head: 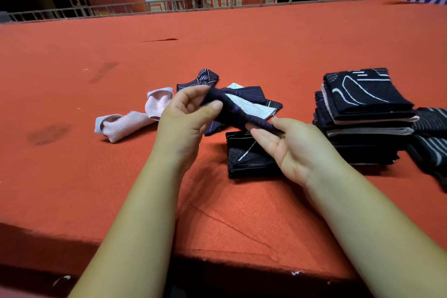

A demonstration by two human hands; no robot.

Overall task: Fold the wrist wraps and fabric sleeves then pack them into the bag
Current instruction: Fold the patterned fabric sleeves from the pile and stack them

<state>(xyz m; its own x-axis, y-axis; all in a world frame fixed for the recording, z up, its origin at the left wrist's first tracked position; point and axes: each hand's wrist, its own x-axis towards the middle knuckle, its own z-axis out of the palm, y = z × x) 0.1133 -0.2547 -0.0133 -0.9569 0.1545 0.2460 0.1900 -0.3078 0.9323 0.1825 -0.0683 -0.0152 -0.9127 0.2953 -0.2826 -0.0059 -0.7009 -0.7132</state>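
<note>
At frame centre, the left hand (186, 113) and right hand (287, 143) both pinch a bunched dark sleeve (232, 109); folding seems in hand, and next it likely needs flattening.

Stack (362, 104): folded dark pieces, neatly piled. Dark sleeve (238, 112): twisted ropelike, held raised left of stack. Folded piece (249, 159): laid flat near stack's left. Pink sleeves (130, 122): crumpled, well left of stack.

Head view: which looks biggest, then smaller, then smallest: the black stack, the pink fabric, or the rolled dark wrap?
1. black stack
2. pink fabric
3. rolled dark wrap: thinner, but partly covered, so unsure.
</note>
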